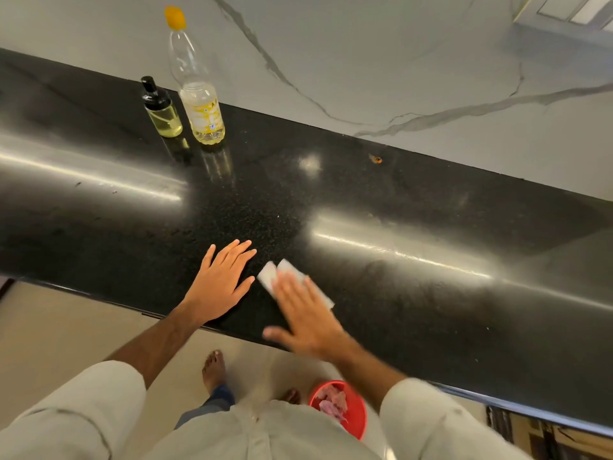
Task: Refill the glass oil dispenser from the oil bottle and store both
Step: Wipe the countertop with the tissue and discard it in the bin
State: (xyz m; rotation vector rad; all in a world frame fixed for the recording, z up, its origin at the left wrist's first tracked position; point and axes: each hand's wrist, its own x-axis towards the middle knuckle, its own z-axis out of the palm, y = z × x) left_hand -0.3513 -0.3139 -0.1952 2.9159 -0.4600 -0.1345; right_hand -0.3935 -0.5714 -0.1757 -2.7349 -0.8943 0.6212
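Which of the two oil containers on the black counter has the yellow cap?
The tall clear plastic oil bottle, right of the short glass dispenser, whose pump top is black.

dispenser (161, 109): small glass, black pump top, part-filled with yellow oil, upright, counter's 11 o'clock.
bottle (195, 84): tall clear plastic, orange cap on, upright, just beside the dispenser at its 3 o'clock.

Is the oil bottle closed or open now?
Closed. The oil bottle stands upright on the counter with its yellow cap on top, beside the dispenser.
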